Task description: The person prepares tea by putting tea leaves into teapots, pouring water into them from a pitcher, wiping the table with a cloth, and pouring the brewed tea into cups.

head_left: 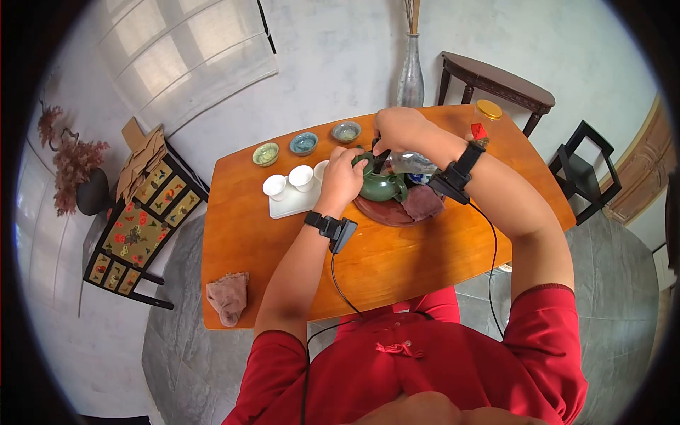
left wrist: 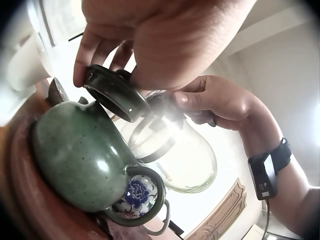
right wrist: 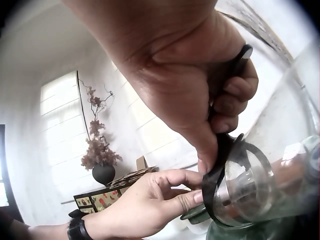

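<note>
While left hand (head_left: 341, 178) pinches teapot lid (left wrist: 112, 95), right hand (head_left: 400, 129) grips black-handled glass pot (left wrist: 197, 160); pouring seems underway, wanting steady tilt

On the table (head_left: 283, 262) before you: teapot (head_left: 381, 188) on tray (head_left: 382, 215), cloth (head_left: 423, 204) on tray's right. Left of teapot, cups (head_left: 301, 177) on second tray (head_left: 289, 206); bowls (head_left: 303, 144) behind. Second cloth (head_left: 228, 299), your near-left corner; jar (head_left: 489, 109), far right. Lid (left wrist: 112, 92) in your left hand (head_left: 342, 179); kettle (left wrist: 196, 165) in your right hand (head_left: 404, 131).
</note>
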Demonstrator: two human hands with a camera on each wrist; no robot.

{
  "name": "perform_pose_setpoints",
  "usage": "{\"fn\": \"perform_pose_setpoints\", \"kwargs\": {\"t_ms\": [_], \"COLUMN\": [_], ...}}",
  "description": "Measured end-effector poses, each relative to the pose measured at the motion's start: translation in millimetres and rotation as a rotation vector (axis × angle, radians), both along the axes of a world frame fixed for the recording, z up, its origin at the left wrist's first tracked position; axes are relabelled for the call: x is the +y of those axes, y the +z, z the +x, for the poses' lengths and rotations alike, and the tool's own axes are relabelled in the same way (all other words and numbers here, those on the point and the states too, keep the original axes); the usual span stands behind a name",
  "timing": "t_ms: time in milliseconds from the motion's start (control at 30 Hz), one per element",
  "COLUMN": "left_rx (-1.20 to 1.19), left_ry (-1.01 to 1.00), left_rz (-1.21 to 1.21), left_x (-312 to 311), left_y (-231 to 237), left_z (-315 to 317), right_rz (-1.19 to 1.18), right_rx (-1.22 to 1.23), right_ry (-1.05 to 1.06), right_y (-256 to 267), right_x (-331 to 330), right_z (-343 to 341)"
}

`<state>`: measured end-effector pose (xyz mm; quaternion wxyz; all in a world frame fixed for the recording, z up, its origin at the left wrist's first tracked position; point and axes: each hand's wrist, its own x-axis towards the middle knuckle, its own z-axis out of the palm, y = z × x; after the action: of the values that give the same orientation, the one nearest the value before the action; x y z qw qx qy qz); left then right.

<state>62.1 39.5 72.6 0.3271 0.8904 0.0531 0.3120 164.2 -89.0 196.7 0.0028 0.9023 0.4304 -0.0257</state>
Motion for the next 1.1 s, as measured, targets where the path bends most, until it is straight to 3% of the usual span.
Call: {"fn": "perform_pose_setpoints", "kwargs": {"t_ms": [567,900,1100], "left_rx": [0.028,-0.012,-0.059], "left_ry": [0.015,0.003,-0.023], "left_rz": [0.019,0.059,-0.022], "left_x": [-3.4,-2.9,-4.1], "left_y": [3.8,-0.1,6.2], "left_z": [-1.0,6.1,15.6], "right_rz": [-0.008,-0.032,0.174], "right_rx": [-0.085,0.002,0.010], "right_ry": [0.132,0.111,0.085], "right_y": [3.0,1.3,12.9], "right_x": [10.2,11.8,-21.5], "right_z": [-5.0,0.9,-0.1]}}
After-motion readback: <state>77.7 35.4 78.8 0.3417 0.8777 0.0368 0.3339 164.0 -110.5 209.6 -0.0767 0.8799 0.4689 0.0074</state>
